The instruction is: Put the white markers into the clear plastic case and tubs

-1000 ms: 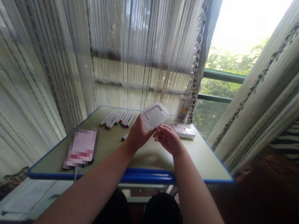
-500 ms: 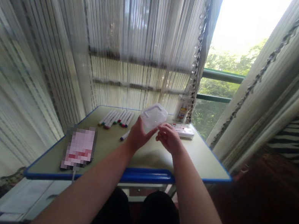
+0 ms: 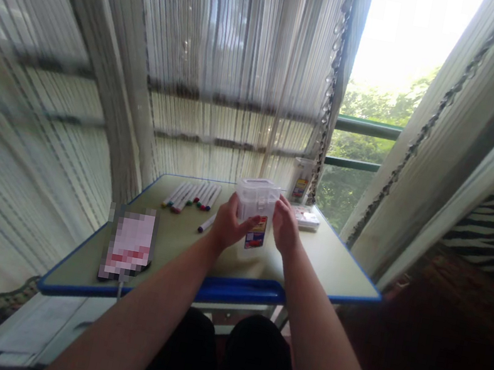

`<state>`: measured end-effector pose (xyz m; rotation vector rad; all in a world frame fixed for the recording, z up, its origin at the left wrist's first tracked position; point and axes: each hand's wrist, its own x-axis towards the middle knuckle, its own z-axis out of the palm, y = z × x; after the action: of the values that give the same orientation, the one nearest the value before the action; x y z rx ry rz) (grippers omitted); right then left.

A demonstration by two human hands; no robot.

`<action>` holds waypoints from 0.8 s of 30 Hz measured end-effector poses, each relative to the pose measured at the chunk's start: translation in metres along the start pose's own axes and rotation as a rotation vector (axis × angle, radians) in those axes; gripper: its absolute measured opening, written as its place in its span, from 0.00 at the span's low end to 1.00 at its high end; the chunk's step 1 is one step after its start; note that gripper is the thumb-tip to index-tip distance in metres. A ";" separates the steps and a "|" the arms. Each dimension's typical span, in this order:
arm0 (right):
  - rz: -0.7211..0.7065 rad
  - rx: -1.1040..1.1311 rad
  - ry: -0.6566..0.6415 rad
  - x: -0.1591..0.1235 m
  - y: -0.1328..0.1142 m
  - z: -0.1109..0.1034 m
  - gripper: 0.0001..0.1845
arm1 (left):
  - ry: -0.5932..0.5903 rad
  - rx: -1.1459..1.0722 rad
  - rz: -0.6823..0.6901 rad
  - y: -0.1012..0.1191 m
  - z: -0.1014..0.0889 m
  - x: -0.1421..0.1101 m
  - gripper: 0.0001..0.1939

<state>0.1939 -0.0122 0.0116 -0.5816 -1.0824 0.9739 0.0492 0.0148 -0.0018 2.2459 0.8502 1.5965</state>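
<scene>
A clear plastic box (image 3: 254, 204) with a lid and a colourful label on its front stands upright between my hands over the middle of the desk. My left hand (image 3: 228, 223) wraps around its left side, with the thumb across the front near the label. My right hand (image 3: 286, 227) grips the right side, its fingers partly hidden behind the box. Beside my left hand a single white marker (image 3: 206, 223) with a dark cap lies on the desk. Whether the box's base touches the desktop, I cannot tell.
Several white markers (image 3: 192, 194) with coloured caps lie on the back left of the desk (image 3: 332, 270). A second clear box (image 3: 301, 179) stands at the back right, behind a flat white pack (image 3: 307, 217). A blurred pink-and-white item (image 3: 130, 244) with a cable lies front left.
The box has turned from tilted to upright, so its labelled front now faces me. My right hand has moved from its lower edge onto its right side.
</scene>
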 end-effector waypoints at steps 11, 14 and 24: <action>0.011 0.130 -0.123 -0.009 -0.011 0.010 0.17 | -0.059 -0.002 0.043 0.001 -0.001 0.000 0.28; -0.063 0.141 -0.069 -0.008 -0.008 0.006 0.18 | -0.082 0.000 0.115 0.003 0.000 0.002 0.30; -0.219 0.040 0.166 -0.001 0.005 -0.005 0.22 | -0.012 0.312 0.272 -0.015 0.006 0.002 0.34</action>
<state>0.1965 -0.0107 0.0048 -0.4906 -0.9549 0.7415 0.0503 0.0290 -0.0101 2.6859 0.8738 1.6560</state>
